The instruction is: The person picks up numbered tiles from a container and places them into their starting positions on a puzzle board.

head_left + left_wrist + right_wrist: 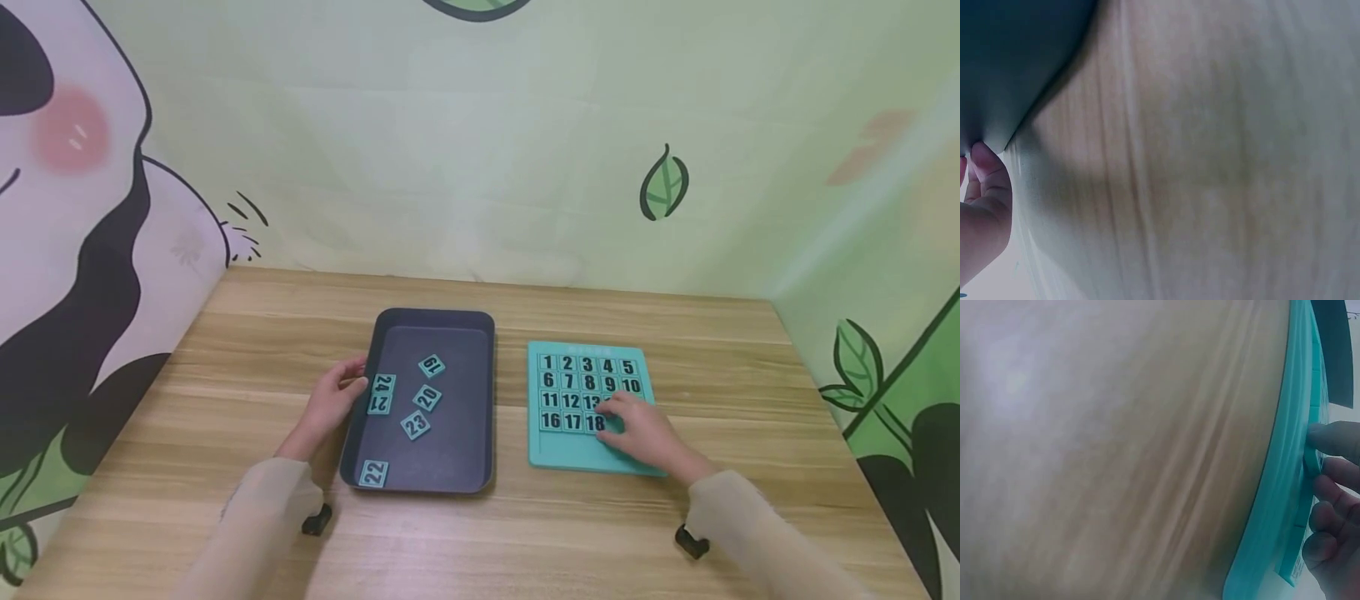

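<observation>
My right hand [637, 427] pinches the number 18 tile [595, 423] over the fourth row of a turquoise number board [562, 455]. In the right wrist view the thumb and fingertips are at a slightly tilted tile [1313, 459] close over the board. Tiles 1 to 17 run in rows on the board, with some partly hidden by the hand. My left hand [330, 408] rests at the left side of a dark tray [457, 462]. Its thumb and fingertips touch the tray's outer wall [1016, 69] in the left wrist view.
Loose tiles lie in the tray: 19 [431, 366], 20 [427, 397], 23 [416, 425], 24 [384, 383], 21 [379, 404] and 22 [373, 474]. A wooden table [570, 542] carries both tray and board. A printed cloth wall [480, 167] stands behind the table.
</observation>
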Demonstrator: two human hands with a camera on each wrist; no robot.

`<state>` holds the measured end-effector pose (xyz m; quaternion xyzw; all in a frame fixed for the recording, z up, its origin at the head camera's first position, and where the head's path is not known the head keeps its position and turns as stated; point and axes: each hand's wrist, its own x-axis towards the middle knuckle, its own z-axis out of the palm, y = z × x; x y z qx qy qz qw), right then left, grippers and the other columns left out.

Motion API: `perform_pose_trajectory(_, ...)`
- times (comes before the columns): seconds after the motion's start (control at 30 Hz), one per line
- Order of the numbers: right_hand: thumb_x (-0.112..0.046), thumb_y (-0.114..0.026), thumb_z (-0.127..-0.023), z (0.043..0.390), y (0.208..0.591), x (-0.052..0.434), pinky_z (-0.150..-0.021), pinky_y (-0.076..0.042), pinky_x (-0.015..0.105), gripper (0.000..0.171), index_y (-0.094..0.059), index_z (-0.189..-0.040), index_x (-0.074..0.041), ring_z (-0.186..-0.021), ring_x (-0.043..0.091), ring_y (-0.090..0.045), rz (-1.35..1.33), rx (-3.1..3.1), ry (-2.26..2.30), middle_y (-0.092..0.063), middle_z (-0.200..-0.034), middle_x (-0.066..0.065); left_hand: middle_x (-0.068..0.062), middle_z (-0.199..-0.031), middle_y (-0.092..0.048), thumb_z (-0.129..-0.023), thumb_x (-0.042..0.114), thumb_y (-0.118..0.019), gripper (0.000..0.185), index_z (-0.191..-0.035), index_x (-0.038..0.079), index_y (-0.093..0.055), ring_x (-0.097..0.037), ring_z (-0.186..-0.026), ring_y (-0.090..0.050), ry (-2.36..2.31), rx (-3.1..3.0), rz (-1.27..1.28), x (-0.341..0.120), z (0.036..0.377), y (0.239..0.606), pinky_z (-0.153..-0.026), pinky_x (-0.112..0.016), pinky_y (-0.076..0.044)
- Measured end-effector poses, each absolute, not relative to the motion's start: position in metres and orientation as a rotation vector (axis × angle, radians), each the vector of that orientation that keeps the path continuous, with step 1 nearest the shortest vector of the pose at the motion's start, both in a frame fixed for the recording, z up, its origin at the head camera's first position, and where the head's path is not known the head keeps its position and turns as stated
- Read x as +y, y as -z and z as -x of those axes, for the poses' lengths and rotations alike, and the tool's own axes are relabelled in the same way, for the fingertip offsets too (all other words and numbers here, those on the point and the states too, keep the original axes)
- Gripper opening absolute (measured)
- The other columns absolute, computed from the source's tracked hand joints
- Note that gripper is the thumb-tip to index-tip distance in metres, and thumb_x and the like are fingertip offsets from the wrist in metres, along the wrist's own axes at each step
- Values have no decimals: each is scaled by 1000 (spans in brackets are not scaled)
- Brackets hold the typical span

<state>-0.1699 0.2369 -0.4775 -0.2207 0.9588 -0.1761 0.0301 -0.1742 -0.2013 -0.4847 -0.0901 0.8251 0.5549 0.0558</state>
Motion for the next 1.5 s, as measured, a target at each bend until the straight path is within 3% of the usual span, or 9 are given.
perform_pose_trajectory(0.4,-28,-67,-75,175,462,222,-70,-48,33,36,-62,-105,-8,-82,16,-54,714,2959,642,-55,-89,2,-19,-130,-42,-91,12,-43,42,-132,4,-37,-36,-121,-39,-1694,2493,293,-201,173,483,-100,-46,-36)
perform_pose_trajectory(0.67,-25,-64,-79,192,444,192,-63,-45,27,35,-59,-110,-10,-84,18,-55,779,2882,702,-56,-95,5,-19,-130,-41,-91,12,-42,41,-132,4,-37,-36,-121,-39,-1713,2474,290,-201,173,481,-100,-46,-36)
perform_pose_trajectory(0.83,-23,-62,-80,202,433,167,-67,-47,29,34,-59,-111,-10,-88,21,-56,852,2852,741,-57,-99,7,-19,-131,-41,-92,12,-42,41,-132,5,-37,-35,-122,-39,-1705,2473,290,-202,173,482,-100,-46,-36)
perform_pose_trajectory(1.2,-21,-62,-80,221,429,112,-61,-44,26,36,-58,-114,-9,-66,16,-51,935,2804,726,-57,-102,10,-19,-130,-42,-92,11,-42,41,-131,4,-37,-36,-121,-39,-1742,2456,276,-201,172,484,-99,-46,-36)
perform_pose_trajectory(1.3,-21,-62,-80,224,429,98,-64,-46,29,36,-58,-113,-9,-69,16,-52,966,2783,733,-58,-104,9,-20,-129,-42,-92,11,-42,41,-131,4,-37,-36,-121,-39,-1743,2462,265,-201,172,483,-99,-46,-37)
perform_pose_trajectory(1.5,-18,-61,-81,231,429,71,-77,-49,31,35,-57,-115,-12,-93,19,-55,993,2725,738,-53,-109,6,-19,-128,-43,-92,11,-42,40,-131,4,-38,-35,-119,-41,-1738,2471,275,-201,172,483,-98,-45,-37)
